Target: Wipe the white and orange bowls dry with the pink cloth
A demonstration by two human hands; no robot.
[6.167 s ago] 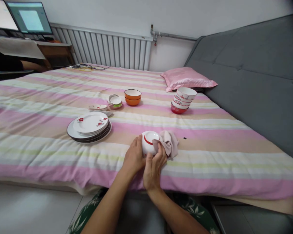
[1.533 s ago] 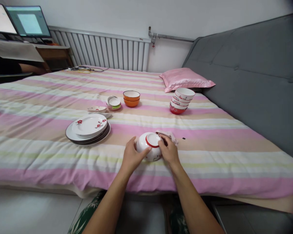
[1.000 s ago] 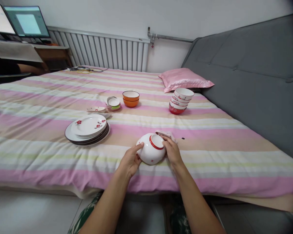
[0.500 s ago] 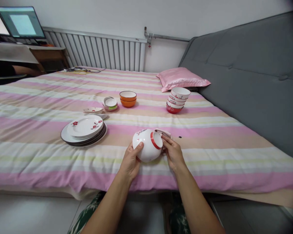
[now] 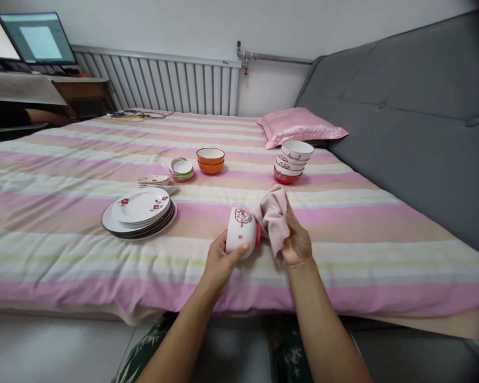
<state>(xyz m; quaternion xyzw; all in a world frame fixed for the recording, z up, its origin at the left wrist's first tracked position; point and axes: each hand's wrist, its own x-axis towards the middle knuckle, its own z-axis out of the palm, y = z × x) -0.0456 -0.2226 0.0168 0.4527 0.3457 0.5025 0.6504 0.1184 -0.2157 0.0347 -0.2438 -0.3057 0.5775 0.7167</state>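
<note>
My left hand (image 5: 223,258) grips a white bowl (image 5: 239,234) with a red foot ring and a dark and red blossom print. The bowl is tipped on its side, its foot facing right and its inside hidden from me. In my right hand (image 5: 297,242) is a pale pink cloth (image 5: 274,215), bunched and hanging down beside the bowl's foot. Whether the cloth touches the foot I cannot tell. Both hands are above the near part of the striped bedspread (image 5: 367,276).
Stacked plates (image 5: 141,207) lie on the left, with small dishes (image 5: 154,180) and little bowls (image 5: 181,167) behind. Orange bowls (image 5: 211,161) stand mid-bed. A leaning stack of bowls (image 5: 291,162) is near the pink pillow (image 5: 301,126). A person's arm (image 5: 46,116) shows far left.
The bowl has turned in my left hand, so its printed side now faces me. My right hand has come away from the bowl's foot and raised the cloth, which is now in fuller view.
</note>
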